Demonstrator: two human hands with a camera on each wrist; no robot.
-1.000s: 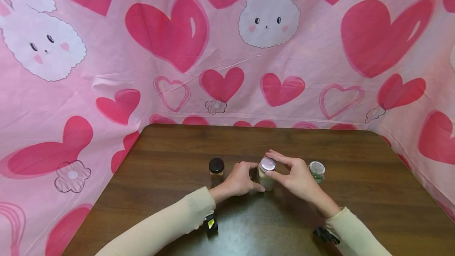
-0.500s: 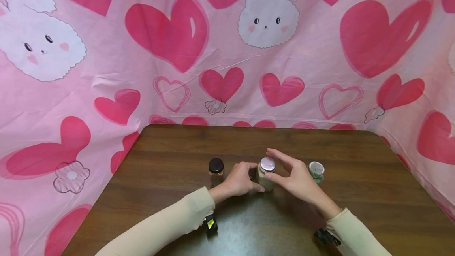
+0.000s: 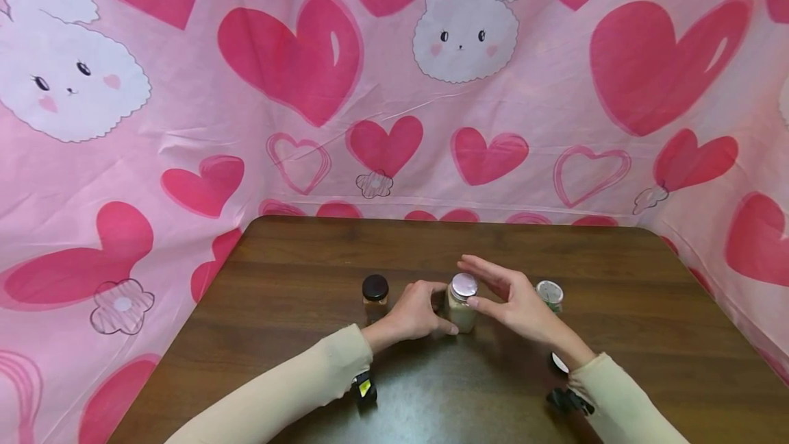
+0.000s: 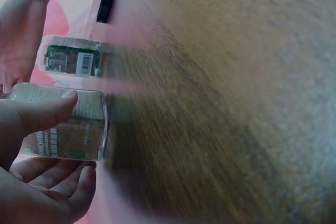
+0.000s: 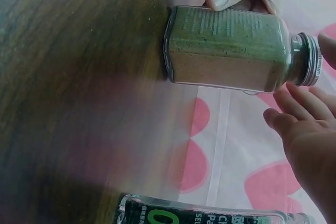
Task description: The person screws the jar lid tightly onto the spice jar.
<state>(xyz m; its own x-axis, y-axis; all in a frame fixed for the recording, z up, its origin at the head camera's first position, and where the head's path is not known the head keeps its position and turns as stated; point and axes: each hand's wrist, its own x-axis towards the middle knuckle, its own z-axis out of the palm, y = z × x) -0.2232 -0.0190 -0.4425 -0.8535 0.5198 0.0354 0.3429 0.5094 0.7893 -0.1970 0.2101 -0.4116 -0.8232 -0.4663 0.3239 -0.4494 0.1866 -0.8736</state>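
A square glass spice jar [image 3: 464,317] with a silver metal lid [image 3: 464,286] stands upright on the table, holding pale greenish-tan powder. My left hand [image 3: 418,310] grips its body from the left; the left wrist view shows the thumb across one side and fingers on the other. Around the lid's right side is my right hand [image 3: 514,300], fingers extended behind it and thumb tip beside the rim. Whether that thumb touches the lid I cannot tell. The right wrist view shows the right hand's fingers [image 5: 304,103] loosely spread beside the jar neck.
Left of my left hand stands a black-capped jar [image 3: 375,290], partly hidden. Behind my right hand is a jar of green herbs [image 3: 550,293] with a whitish top. A black cap [image 3: 559,362] lies by my right wrist on the brown wooden table [image 3: 296,266]. Patterned pink cloth hangs around.
My right hand has shifted slightly right, its thumb drawing back along the lid's edge. The black cap has come into view beside the right wrist. My left hand keeps its grip.
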